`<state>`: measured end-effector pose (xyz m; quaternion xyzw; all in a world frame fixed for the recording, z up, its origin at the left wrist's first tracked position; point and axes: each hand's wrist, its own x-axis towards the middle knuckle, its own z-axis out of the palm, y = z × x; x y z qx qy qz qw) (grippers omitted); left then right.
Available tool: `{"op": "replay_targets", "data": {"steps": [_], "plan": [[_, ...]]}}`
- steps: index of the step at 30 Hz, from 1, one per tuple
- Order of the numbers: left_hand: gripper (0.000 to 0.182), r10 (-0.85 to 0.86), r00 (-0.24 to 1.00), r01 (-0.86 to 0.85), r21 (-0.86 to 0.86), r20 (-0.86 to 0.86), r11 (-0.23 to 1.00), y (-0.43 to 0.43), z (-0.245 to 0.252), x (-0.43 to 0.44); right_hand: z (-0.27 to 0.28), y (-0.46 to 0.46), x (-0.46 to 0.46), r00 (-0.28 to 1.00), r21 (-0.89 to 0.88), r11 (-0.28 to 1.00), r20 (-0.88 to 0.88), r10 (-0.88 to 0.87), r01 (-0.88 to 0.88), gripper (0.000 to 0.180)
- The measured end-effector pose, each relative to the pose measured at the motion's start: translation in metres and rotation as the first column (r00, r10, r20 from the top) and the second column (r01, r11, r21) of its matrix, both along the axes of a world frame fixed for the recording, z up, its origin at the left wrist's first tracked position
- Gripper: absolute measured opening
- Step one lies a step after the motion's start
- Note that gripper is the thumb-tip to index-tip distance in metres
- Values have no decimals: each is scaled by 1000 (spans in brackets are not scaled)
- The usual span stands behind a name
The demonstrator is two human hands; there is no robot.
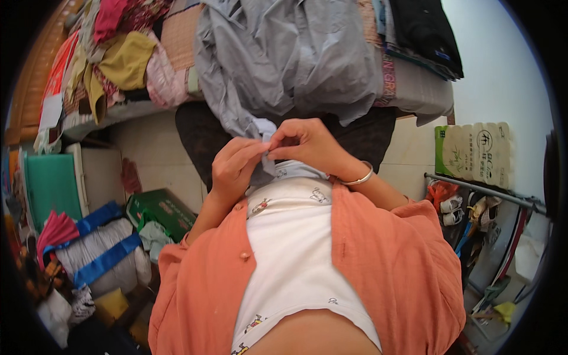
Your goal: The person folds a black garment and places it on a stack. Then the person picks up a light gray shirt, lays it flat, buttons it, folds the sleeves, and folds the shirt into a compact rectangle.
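A grey button-type shirt (293,57) lies spread over the bed edge and hangs towards my lap. One sleeve, with a paler cuff (266,126), comes down to my hands. My left hand (237,164) pinches the cuff's edge between thumb and fingers. Touching it from the right, my right hand (304,142) holds the same cuff with thumb and forefinger, its other fingers curled. The small part between the fingertips is mostly hidden.
Heaped clothes (128,60) lie at the bed's left, and folded dark clothes (424,35) at its right. A wrapped paper-roll pack (475,155) and a shoe rack (483,193) stand right. A green box (164,215) and strapped bundle (100,250) are left.
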<state>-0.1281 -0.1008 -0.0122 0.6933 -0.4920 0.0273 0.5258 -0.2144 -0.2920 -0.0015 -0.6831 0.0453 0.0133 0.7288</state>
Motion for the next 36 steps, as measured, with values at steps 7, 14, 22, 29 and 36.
{"op": "replay_targets", "data": {"steps": [7,14,22,29,36], "plan": [[26,13,996,-8,-58,89,998,0,-7,0,-1,-4,0,995,215,974,-60,85,-70,12],[28,-36,954,50,-40,299,998,-5,-5,6,-8,-9,1,981,363,923,-92,171,-127,16],[24,-64,920,52,42,387,998,-3,-12,4,-12,-4,1,954,327,925,-155,257,-195,21],[27,-60,912,47,43,406,998,-5,-18,7,-27,-3,1,899,725,683,-243,365,-82,19],[17,-139,966,144,-8,216,990,-2,-14,11,-36,-4,2,820,910,410,-193,540,-56,17]]}}
